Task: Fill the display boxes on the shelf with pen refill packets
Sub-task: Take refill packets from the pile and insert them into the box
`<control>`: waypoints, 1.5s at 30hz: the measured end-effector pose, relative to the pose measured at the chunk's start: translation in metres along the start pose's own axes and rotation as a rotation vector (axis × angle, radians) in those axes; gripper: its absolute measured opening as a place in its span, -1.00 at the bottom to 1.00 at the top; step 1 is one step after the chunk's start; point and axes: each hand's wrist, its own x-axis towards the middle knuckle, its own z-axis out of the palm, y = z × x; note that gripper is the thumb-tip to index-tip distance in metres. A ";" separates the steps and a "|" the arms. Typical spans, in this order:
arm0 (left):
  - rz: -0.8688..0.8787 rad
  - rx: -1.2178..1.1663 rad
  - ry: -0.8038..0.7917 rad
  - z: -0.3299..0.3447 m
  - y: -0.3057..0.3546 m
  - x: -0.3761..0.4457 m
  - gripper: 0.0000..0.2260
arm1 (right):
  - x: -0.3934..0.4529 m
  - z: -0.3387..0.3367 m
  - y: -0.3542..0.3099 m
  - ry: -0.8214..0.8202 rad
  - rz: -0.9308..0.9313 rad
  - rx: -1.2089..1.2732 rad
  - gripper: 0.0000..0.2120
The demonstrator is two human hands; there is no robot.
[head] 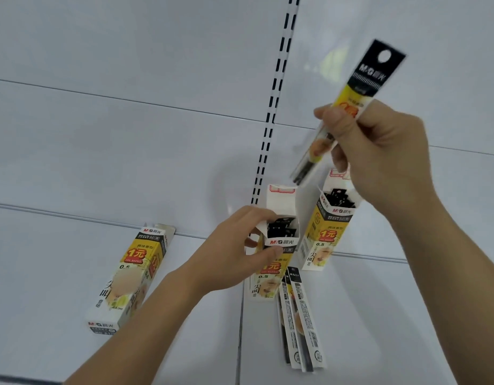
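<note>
Held packet: a pen refill packet (351, 107) is raised above the shelf (393, 315). Its long axis is tilted, with the black hanging tab up and to the right and the clear refill end down and to the left, over the two open boxes.
Right hand: the right hand (379, 151) pinches that packet at its middle between thumb and curled fingers, forearm reaching in from the lower right.
Left hand: the left hand (240, 245) grips the middle display box (273, 254) near its top, thumb on the front.
Boxes: the middle box stands upright near the shelf's back edge, flap open, with black packet tabs showing. The right display box (326, 234) stands just beside it, also holding packets.
Closed box: a third box (129, 279) lies flat to the left, well apart.
Loose packets: loose packets (298, 320) lie flat in front of the middle box, tabs toward the back.
</note>
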 end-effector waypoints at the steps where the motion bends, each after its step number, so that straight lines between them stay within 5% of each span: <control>1: 0.003 0.000 -0.005 -0.001 0.000 0.000 -0.61 | -0.003 0.005 0.001 -0.033 0.009 -0.008 -0.62; 7: -0.035 0.016 -0.005 -0.006 -0.001 0.003 -0.61 | -0.019 0.016 0.021 -0.392 0.092 -0.117 -0.65; 14: -0.078 -0.026 0.008 -0.003 0.004 -0.002 -0.43 | -0.027 0.019 0.040 -0.617 0.217 -0.240 -0.83; 19: -0.077 -0.039 0.022 -0.002 0.006 -0.004 -0.45 | -0.031 0.017 0.034 -0.394 0.088 -0.166 -0.74; 24: -0.072 -0.052 0.030 0.001 0.006 -0.004 -0.38 | -0.041 0.027 0.036 -0.561 -0.043 -0.428 -0.80; 28: -0.071 -0.037 0.027 0.003 0.006 -0.003 -0.40 | -0.037 0.023 0.016 -0.739 0.039 -0.535 -0.61; 31: -0.077 -0.031 0.034 0.003 0.004 -0.003 -0.42 | -0.042 0.021 0.006 -0.873 -0.058 -0.873 -0.46; 35: -0.078 -0.028 0.055 0.004 0.003 -0.004 -0.44 | -0.058 0.014 0.011 -0.790 -0.101 -1.031 -0.35; 45: -0.072 0.011 0.056 0.008 0.001 -0.004 -0.42 | -0.080 0.017 0.025 -0.606 -0.115 -1.077 -0.51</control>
